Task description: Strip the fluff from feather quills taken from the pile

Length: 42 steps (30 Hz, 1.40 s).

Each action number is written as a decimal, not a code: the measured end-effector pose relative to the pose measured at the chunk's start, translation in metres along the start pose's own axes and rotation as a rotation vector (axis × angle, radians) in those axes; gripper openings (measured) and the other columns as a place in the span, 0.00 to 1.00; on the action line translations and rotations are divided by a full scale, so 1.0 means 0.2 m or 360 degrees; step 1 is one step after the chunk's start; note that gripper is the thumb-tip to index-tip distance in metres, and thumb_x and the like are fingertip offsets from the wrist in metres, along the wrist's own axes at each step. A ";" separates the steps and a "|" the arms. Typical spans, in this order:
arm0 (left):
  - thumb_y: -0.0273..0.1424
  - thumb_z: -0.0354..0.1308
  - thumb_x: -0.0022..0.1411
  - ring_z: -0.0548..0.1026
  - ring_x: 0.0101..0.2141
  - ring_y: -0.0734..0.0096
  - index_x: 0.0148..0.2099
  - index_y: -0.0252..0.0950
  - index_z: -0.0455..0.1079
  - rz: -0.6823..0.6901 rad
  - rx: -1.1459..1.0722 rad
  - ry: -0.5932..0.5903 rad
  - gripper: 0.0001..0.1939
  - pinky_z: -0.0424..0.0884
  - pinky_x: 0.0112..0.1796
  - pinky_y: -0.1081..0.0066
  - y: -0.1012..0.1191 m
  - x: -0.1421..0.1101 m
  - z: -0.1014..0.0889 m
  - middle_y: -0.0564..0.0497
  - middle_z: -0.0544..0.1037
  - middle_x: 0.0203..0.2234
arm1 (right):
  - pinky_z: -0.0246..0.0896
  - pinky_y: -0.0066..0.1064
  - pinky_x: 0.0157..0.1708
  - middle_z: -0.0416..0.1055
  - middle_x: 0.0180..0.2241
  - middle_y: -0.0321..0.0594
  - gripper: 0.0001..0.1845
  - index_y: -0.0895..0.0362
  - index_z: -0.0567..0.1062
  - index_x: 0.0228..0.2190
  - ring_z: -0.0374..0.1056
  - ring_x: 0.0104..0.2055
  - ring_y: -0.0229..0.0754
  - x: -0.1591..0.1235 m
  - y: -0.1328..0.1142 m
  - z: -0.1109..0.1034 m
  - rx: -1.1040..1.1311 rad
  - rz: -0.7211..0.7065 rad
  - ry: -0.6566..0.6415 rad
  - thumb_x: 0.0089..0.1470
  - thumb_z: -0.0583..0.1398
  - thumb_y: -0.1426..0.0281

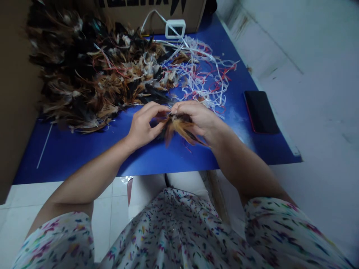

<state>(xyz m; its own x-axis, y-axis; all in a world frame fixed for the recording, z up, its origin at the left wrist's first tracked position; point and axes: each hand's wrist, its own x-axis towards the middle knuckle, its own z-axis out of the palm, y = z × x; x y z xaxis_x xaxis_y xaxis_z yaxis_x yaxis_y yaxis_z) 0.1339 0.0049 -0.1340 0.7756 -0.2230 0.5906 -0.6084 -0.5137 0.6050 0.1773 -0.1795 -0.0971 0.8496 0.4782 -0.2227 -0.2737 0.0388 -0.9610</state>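
Note:
A small bunch of brown and black feathers (181, 126) hangs between my hands, quill ends up and tips fanned toward me, partly blurred. My left hand (146, 123) pinches the bunch from the left with thumb and fingers. On the other side my right hand (199, 116) has its fingers closed at the top of the same bunch, where the quills meet. Whatever lies right between the fingertips is hidden. Just beyond my hands spreads a large heap of similar feathers (112, 80), with white and red strips (202, 71) tangled at its right.
The blue table (92, 149) ends close to my lap. A phone (260, 112) lies at the right, near a pale wall. Behind the feathers stand a small white-framed device (175, 29) and a cardboard box (134, 18). Another brown cardboard surface (14, 93) borders the left.

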 end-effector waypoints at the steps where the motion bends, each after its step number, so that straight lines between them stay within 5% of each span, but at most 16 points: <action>1: 0.44 0.63 0.65 0.76 0.36 0.69 0.42 0.39 0.76 0.0025 0.0034 0.0010 0.14 0.75 0.39 0.70 0.00 0.00 0.00 0.48 0.79 0.35 | 0.56 0.25 0.26 0.65 0.19 0.33 0.07 0.58 0.73 0.17 0.59 0.23 0.33 0.00 0.00 0.00 -0.0009 -0.0013 0.0003 0.42 0.59 0.77; 7: 0.44 0.60 0.68 0.77 0.35 0.69 0.38 0.39 0.75 0.0115 0.0035 0.0035 0.14 0.73 0.39 0.70 -0.04 0.00 0.01 0.49 0.79 0.32 | 0.58 0.24 0.25 0.66 0.18 0.33 0.08 0.58 0.73 0.17 0.60 0.23 0.32 -0.01 0.01 0.01 0.0066 0.0006 -0.0009 0.43 0.59 0.78; 10: 0.46 0.58 0.69 0.76 0.36 0.69 0.37 0.38 0.74 0.0140 0.0033 0.0031 0.17 0.73 0.39 0.69 -0.05 0.00 0.01 0.48 0.78 0.33 | 0.59 0.25 0.22 0.68 0.18 0.33 0.02 0.57 0.74 0.23 0.62 0.21 0.35 -0.01 0.03 -0.01 0.0123 0.0015 -0.0259 0.45 0.61 0.73; 13: 0.51 0.58 0.67 0.76 0.36 0.68 0.37 0.38 0.73 0.0083 -0.0012 0.0087 0.21 0.74 0.37 0.68 -0.06 0.01 0.02 0.48 0.78 0.33 | 0.59 0.26 0.18 0.68 0.19 0.33 0.09 0.55 0.70 0.27 0.63 0.19 0.36 0.01 0.04 -0.02 0.0234 0.0057 -0.0382 0.49 0.64 0.65; 21: 0.57 0.65 0.56 0.77 0.24 0.75 0.36 0.40 0.64 -0.0549 -0.0816 0.0174 0.27 0.79 0.29 0.70 -0.08 0.01 0.05 0.55 0.78 0.27 | 0.57 0.22 0.16 0.69 0.20 0.30 0.09 0.56 0.68 0.28 0.63 0.18 0.31 0.06 0.02 -0.04 0.0178 0.0077 0.0078 0.51 0.65 0.70; 30: 0.52 0.73 0.51 0.78 0.24 0.77 0.40 0.39 0.69 -0.0690 -0.0907 0.0374 0.27 0.80 0.28 0.73 0.00 0.02 0.03 0.55 0.80 0.29 | 0.56 0.23 0.17 0.69 0.18 0.30 0.06 0.55 0.69 0.28 0.62 0.16 0.32 0.07 0.01 -0.04 0.0021 0.0037 0.0199 0.50 0.61 0.77; 37: 0.51 0.68 0.58 0.78 0.24 0.78 0.39 0.38 0.70 -0.0727 -0.0904 0.0266 0.22 0.80 0.27 0.72 0.18 0.00 -0.08 0.53 0.82 0.32 | 0.58 0.23 0.17 0.71 0.20 0.31 0.07 0.56 0.71 0.25 0.64 0.17 0.32 0.06 0.04 -0.04 -0.0033 -0.0058 0.0116 0.50 0.60 0.79; 42: 0.50 0.70 0.57 0.77 0.23 0.79 0.38 0.39 0.71 -0.0689 -0.0692 0.0443 0.21 0.79 0.26 0.73 0.21 -0.16 -0.29 0.53 0.82 0.32 | 0.58 0.21 0.15 0.70 0.18 0.31 0.08 0.57 0.71 0.24 0.64 0.16 0.31 0.06 0.04 -0.04 -0.0113 -0.0084 0.0175 0.49 0.60 0.80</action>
<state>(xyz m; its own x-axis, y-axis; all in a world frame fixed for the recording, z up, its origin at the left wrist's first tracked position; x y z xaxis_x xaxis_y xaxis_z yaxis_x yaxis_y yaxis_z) 0.0740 0.0392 -0.0968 0.9279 0.1800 0.3266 -0.3097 -0.1156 0.9438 0.1890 -0.1793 -0.1092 0.9073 0.3778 -0.1845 -0.1980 -0.0030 -0.9802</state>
